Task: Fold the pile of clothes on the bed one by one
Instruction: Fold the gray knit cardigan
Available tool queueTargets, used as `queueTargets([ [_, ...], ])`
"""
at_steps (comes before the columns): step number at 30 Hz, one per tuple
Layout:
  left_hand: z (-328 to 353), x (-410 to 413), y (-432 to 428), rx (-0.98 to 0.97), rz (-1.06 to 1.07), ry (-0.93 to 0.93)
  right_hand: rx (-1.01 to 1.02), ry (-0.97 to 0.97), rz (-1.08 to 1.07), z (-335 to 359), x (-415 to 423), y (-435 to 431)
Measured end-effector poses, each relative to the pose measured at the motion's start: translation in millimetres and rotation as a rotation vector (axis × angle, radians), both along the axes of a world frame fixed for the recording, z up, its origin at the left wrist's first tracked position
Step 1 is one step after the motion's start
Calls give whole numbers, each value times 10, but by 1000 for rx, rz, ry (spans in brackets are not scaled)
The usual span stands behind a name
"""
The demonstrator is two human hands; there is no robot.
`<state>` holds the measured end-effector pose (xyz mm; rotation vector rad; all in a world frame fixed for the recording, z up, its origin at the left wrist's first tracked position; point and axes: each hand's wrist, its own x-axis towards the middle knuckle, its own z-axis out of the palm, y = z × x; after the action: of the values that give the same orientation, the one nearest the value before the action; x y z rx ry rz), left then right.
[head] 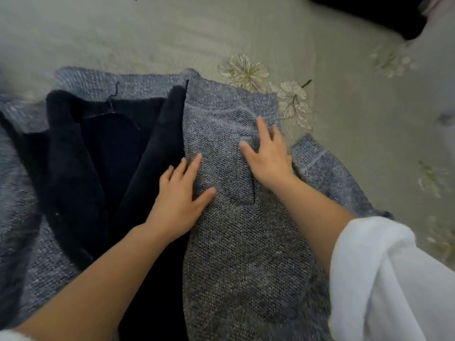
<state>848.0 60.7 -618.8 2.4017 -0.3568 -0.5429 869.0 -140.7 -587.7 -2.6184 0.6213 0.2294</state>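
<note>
No grip on either side: left hand (176,195) and right hand (267,156) both lie flat, palms down, fingers spread, pressing on the cardigan (236,217). Cardigan is grey knit with a dark fleecy lining (73,153), spread open on the bed (172,33). Its right front panel is folded inward, grey side up, running from the bottom edge of the frame up to the collar. Left hand sits on that panel's inner edge, thumb on grey knit, outer fingers touching the lining. Right hand is further up the same panel, fingers on a raised crease in the knit. White sleeve (394,279) is pushed up the right forearm, near the bottom right corner; left forearm is bare. A grey cuff (317,156) with a pale stripe sticks out from under the panel just right of the right hand. Left of the panel the lining lies exposed, with a thin dark hang loop near the collar. Beyond the cardigan the bed cover is pale green with cream flower prints (246,70) just past the collar. A dark item (369,13) sits at the far right corner, too blurred to identify.
</note>
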Motion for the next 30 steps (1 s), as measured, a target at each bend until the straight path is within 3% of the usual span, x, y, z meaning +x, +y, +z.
queueTargets([
  [2,-126,-71,-65,159,-88,-72,-91,131,89,-177,-8,54],
  [4,-165,-143,-129,167,-46,-107,-232,99,111,-296,-22,93],
  [7,-76,27,-218,-109,138,-97,-305,-220,88,-290,137,110],
  [10,118,296,-318,-273,111,-240,-230,-605,-169,-158,324,101],
  [11,139,377,-334,-271,105,-283,-209,-600,-227,-135,365,99],
  [12,149,439,-325,-241,105,-281,-225,-452,-209,-140,391,80],
  [14,81,473,-235,-99,103,-163,-294,44,-42,-239,386,53],
  [16,13,428,-68,-50,65,-67,-273,265,16,-271,404,48],
  [19,148,327,241,-164,100,-231,-228,48,-4,-165,505,234],
  [23,332,361,907,-43,472,-463,-104,-260,233,-58,557,978],
  [27,316,611,1742,268,836,-197,6,-300,520,-103,440,1847],
  [30,237,679,2032,201,738,-86,7,-48,646,-328,312,2106],
])
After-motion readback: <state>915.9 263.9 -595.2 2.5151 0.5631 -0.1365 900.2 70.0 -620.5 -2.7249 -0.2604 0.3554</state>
